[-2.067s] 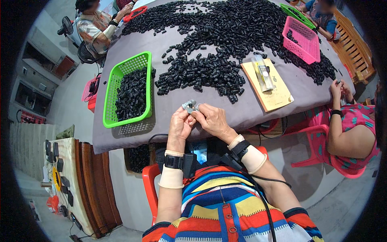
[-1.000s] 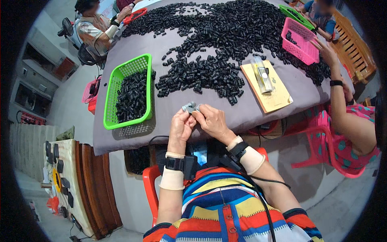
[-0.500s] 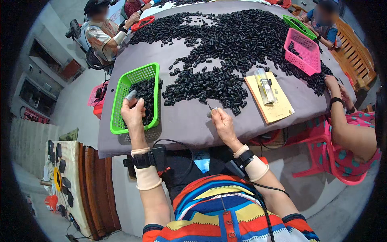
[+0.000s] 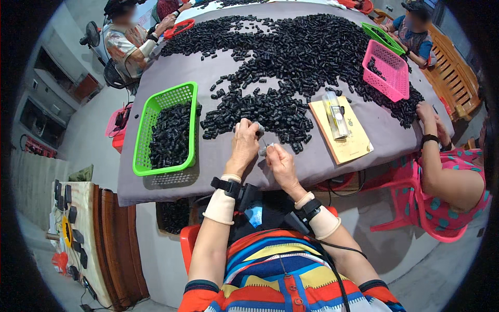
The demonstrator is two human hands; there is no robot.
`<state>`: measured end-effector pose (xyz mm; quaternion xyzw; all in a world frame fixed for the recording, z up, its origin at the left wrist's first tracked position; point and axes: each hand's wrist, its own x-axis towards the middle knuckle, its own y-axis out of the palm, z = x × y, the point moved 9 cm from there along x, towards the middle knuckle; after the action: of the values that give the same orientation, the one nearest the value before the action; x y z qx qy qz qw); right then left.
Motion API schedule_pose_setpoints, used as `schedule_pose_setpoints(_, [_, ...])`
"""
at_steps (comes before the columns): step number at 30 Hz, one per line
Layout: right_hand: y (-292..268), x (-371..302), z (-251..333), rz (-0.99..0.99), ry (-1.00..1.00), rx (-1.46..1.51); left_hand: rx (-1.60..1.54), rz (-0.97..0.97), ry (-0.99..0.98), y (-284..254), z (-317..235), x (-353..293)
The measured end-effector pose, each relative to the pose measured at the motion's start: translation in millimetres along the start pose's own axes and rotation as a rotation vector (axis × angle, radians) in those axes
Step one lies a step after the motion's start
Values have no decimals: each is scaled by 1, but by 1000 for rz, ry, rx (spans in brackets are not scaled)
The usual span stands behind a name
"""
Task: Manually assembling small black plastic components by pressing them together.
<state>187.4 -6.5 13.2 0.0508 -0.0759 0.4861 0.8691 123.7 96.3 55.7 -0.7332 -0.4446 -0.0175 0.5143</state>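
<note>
My left hand (image 4: 245,144) is over the near edge of a heap of small black cylindrical pieces (image 4: 283,112), its fingers bent together in a pinch. Grey covering shows on a fingertip; whatever the fingers hold is hidden. Close beside it, my right hand (image 4: 282,165) is closed on a thin pointed tool (image 4: 264,142), whose tip points toward the left hand. Grey covering is also on a finger here. To the left stands a green plastic basket (image 4: 193,130) with many of the same black pieces inside.
A yellow pad (image 4: 349,148) with a clear plastic case (image 4: 337,119) on it lies right of the heap. Farther right are a pink basket (image 4: 397,83) and a green basket (image 4: 382,39). Other people sit around the grey-covered table (image 4: 218,174). Cables run from my wrist straps.
My left hand has left the green basket and moved right, to just beside my right hand. The right hand stays near the table's front, still closed on the thin tool.
</note>
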Motion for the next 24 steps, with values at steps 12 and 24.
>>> schedule_pose_setpoints(12, [-2,3,-2,-18,10,2,-1258,109,-767,18,35,-59])
schedule_pose_setpoints(24, [12,-3,7,73,-31,-160,-1756,17,-762,16,36,-95])
